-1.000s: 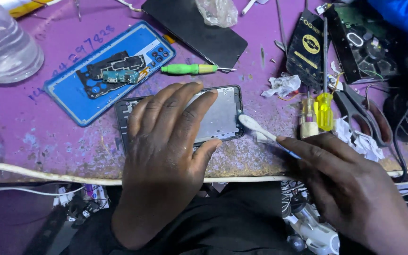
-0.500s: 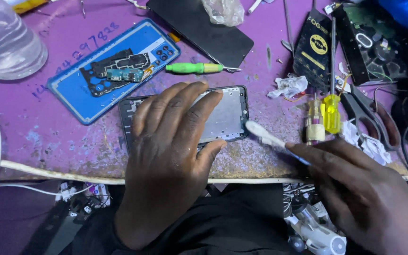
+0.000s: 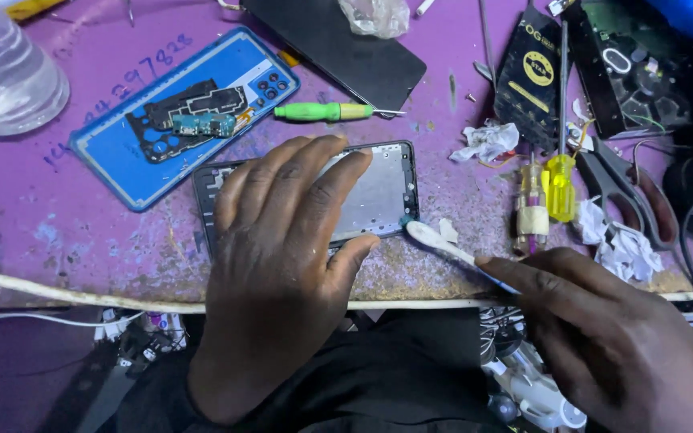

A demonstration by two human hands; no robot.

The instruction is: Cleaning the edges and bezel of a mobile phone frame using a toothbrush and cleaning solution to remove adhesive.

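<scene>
Pinching a toothbrush [image 3: 451, 250] aimed up-left at the frame [image 3: 378, 192], left hand [image 3: 282, 265] spread flat on it

I see a purple desk [image 3: 58, 240], worn and scratched. On it lies a phone frame [image 3: 382, 188], my landmark. Up-left of the frame lies a blue back cover [image 3: 122, 172], and farther left stands a clear plastic bottle [image 3: 6, 76]. Above the frame lies a green screwdriver [image 3: 322, 111], then a black screen panel [image 3: 338, 44]. Right of the frame are crumpled tissue [image 3: 487, 140], a yellow screwdriver [image 3: 560, 180] and scissors [image 3: 631, 196].
</scene>
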